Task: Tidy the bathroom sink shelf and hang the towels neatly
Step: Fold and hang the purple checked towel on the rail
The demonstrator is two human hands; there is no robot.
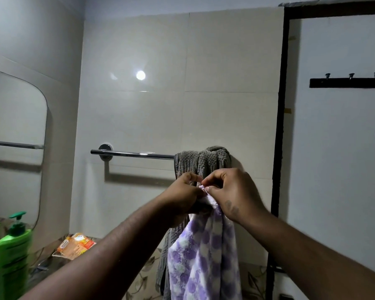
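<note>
A purple-and-white spotted towel (204, 256) hangs down from both of my hands in front of the wall. My left hand (182, 198) grips its top edge from the left, fingers curled round the cloth. My right hand (232, 191) pinches the same top corner from the right. Behind them a grey ribbed towel (204, 161) is bunched over the right end of the chrome towel bar (130, 154). The bar's left half is bare.
A green pump bottle (11, 252) stands at the lower left beside a mirror (15, 137). An orange packet (76, 245) lies on the shelf by the wall. A black hook rack (349, 82) hangs on the door to the right, past the dark door frame (279, 126).
</note>
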